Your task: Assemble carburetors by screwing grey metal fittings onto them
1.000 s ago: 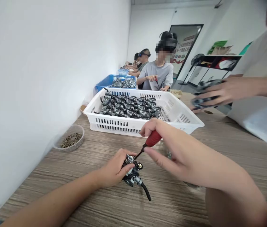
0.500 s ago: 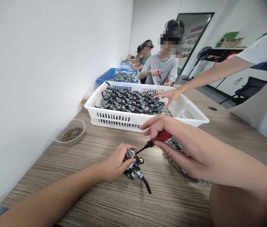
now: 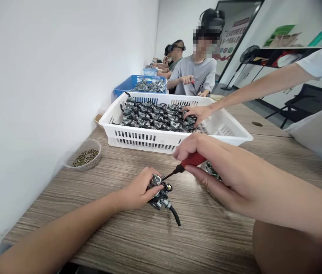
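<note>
My left hand [image 3: 141, 191] grips a small metal carburetor [image 3: 158, 201] with a black rubber hose, holding it on the wooden table. The thumb lies across its near side, and the fingers wrap behind it, partly hidden. My right hand [image 3: 220, 171] is closed around the red handle of a screwdriver [image 3: 193, 160]. Its dark shaft slants down to the left, and the tip meets the top of the carburetor beside a brass-coloured part. Exactly what the tip touches is too small to tell. Behind my right hand, a container of metal parts [image 3: 212, 169] is mostly hidden.
A white crate [image 3: 138, 142] holds rows of carburetors; another person's hand [image 3: 199, 113] reaches into it from the right. A clear tub [image 3: 99, 154] of small screws stands left by the wall. Further back are a blue crate [image 3: 119, 90] and several people working.
The other person's hand has lowered onto a carburetor in the white crate, fingers now around it. My hands keep their hold; the whole view has shifted slightly.
</note>
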`<move>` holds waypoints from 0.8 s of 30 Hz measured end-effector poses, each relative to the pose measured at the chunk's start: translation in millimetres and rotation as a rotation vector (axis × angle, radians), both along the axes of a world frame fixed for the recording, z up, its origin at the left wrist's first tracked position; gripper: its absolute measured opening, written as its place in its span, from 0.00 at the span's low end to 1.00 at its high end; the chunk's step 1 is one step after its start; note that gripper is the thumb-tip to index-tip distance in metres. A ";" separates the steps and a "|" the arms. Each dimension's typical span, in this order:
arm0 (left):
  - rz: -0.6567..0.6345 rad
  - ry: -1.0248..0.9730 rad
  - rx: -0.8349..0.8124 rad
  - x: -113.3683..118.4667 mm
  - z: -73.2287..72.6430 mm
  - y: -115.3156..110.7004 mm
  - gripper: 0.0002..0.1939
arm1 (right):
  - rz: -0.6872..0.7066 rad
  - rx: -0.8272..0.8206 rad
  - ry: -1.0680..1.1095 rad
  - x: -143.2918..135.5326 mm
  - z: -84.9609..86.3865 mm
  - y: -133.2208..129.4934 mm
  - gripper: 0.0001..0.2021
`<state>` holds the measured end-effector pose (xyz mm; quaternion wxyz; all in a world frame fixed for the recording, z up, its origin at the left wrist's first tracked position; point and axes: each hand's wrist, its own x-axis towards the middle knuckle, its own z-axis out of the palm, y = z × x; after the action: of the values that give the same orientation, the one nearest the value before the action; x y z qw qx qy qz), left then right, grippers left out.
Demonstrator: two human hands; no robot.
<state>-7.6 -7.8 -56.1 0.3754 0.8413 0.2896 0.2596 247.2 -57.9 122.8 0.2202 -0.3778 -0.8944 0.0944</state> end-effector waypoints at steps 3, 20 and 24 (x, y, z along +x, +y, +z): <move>-0.003 -0.017 0.017 0.3 -1.2 0.7 0.14 | -0.025 0.122 -0.048 -5.5 -2.2 3.9 0.03; -0.010 -0.031 0.044 2.0 0.5 0.2 0.14 | -0.099 0.359 -0.082 -12.3 -4.2 5.4 0.14; 0.020 -0.019 0.065 2.4 2.8 -0.6 0.12 | -0.024 0.131 -0.002 -11.2 -4.1 6.9 0.09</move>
<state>-5.3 -8.4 -53.2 0.3482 0.8477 0.2858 0.2803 235.9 -51.0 118.7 0.2447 -0.3732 -0.8943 0.0328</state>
